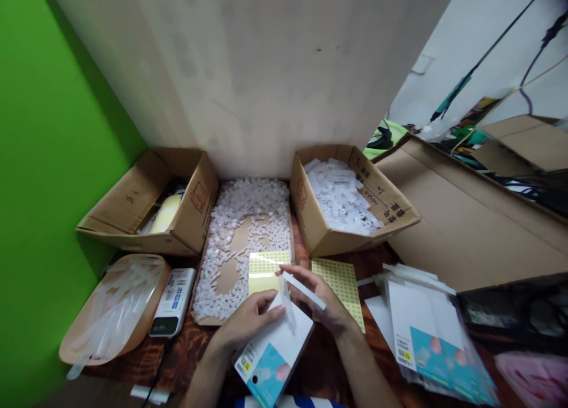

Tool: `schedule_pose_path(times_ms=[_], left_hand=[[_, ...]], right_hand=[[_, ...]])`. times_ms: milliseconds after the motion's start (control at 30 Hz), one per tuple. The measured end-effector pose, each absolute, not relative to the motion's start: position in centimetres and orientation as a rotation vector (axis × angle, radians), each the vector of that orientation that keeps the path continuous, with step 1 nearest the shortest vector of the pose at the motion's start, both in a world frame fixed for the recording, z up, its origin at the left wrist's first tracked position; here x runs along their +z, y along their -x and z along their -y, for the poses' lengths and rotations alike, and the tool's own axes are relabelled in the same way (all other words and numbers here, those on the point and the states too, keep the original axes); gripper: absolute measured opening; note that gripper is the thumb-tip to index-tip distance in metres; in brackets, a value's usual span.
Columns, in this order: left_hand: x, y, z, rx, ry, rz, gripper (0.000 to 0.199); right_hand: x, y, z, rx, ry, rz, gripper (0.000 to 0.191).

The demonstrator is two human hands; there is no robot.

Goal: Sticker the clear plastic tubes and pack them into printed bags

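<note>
My left hand (pixel 255 319) grips a white-and-blue printed packet (pixel 277 346), its thumb pressed on the upper part of the front face. The packet tilts above the table's front edge. A clear, filmy piece (pixel 287 307) stands at its top, probably plastic. At the packet's upper right, my right hand (pixel 322 301) has its fingers closed around a narrow white strip (pixel 304 290); whether the strip is joined to the packet I cannot tell. Just behind the hands lie a yellow label sheet (pixel 270 260) and a second sheet of labels (pixel 339 278).
A shallow cardboard tray (pixel 228 275) holds many small white pieces. Beside it stand a carton of white tubes (pixel 339 195) and another carton (pixel 190 210). At left are a peach basin (pixel 153 319) and a power bank (pixel 173 301). Similar packets (pixel 426 319) are stacked at right.
</note>
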State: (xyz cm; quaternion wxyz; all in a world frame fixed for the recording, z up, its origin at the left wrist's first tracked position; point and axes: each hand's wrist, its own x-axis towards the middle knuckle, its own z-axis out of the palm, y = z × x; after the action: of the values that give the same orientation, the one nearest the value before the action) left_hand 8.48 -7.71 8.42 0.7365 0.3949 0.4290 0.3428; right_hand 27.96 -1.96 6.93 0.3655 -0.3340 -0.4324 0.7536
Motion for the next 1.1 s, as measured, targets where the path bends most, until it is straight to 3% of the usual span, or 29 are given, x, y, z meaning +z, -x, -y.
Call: schedule_pose_path(times_ms=[333,600,733,800,933,1100], left_hand=[[8.1,-8.5,7.5,0.884,-0.828,-0.989,0.049],[7.8,-9.3,7.3,0.939,-0.874,-1.168,0.046],[7.5,-9.6,7.0,0.972,-1.061,-1.313,0.044],[7.0,-9.1,6.8,1.000,-1.274,-1.470,0.041],[5.2,-7.1,6.5,1.045,-1.604,-1.873,0.035],[2.8,-6.0,6.7,0.852,-1.753,-2.094,0.036]], right_hand=[[6.5,-28.0,2.2,1.708,0.890,1.241,0.027],[6.4,-29.1,3.5,1.927,0.694,1.153,0.081],[5.5,-28.7,3.4,1.751,0.909,1.159,0.042],[5.0,-28.6,3.3,1.634,1.033,1.111,0.032],[4.8,-28.9,2.8,1.571,1.065,1.002,0.035],[5.4,-29.7,2.2,1.560,1.079,0.969,0.037]])
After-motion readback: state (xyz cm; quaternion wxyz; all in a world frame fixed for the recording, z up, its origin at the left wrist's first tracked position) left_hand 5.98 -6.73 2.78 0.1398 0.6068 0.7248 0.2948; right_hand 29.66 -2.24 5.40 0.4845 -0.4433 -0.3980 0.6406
